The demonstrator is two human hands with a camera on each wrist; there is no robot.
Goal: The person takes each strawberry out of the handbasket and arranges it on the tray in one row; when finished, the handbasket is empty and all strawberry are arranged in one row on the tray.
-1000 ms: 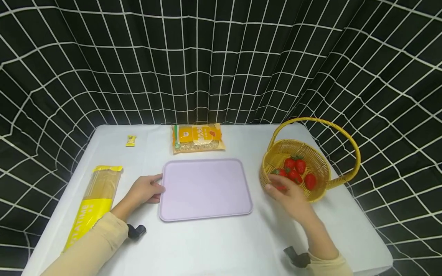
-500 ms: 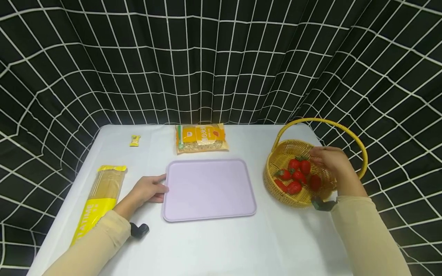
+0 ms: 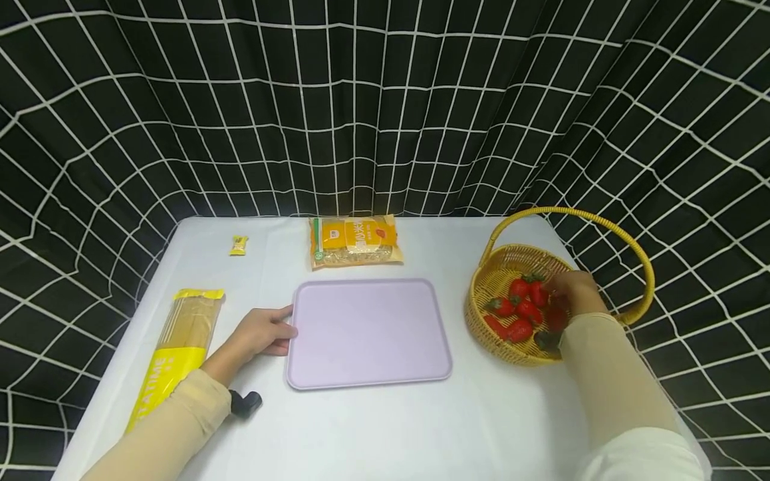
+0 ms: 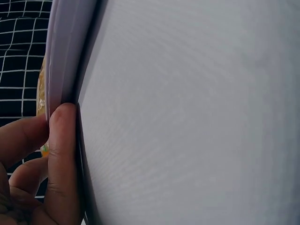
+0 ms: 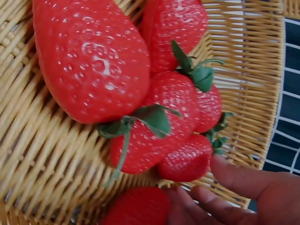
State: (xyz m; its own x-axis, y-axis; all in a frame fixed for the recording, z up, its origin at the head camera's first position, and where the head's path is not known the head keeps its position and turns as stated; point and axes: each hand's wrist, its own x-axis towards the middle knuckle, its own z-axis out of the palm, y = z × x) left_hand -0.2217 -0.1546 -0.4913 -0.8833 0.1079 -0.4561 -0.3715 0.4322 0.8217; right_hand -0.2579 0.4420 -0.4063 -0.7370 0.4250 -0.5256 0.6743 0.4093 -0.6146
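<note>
My left hand (image 3: 265,332) holds the left edge of a lilac rectangular tray (image 3: 369,334) lying on the table. In the left wrist view, the thumb and a finger (image 4: 63,154) meet at the tray's rim (image 4: 70,51). My right hand (image 3: 573,288) reaches inside the right half of a yellow wicker basket (image 3: 490,337), among several red strawberries (image 3: 519,329). Close up, its thumb tip (image 5: 220,164) is right at a small strawberry (image 5: 187,159), and the other fingertips (image 5: 200,192) are just below it. A further strawberry (image 5: 138,208) lies beside those fingers.
A yellow pasta packet (image 3: 174,354) lies left of the tray, partly under the left forearm. Behind the tray is an orange grain bag (image 3: 356,242); a small yellow wrapped sweet (image 3: 238,245) sits at the back left. The basket's tall handle (image 3: 607,234) arches over its far right side.
My right hand has moved from the basket's front left rim across to its right side and down among the strawberries. The left hand stays on the tray's edge.
</note>
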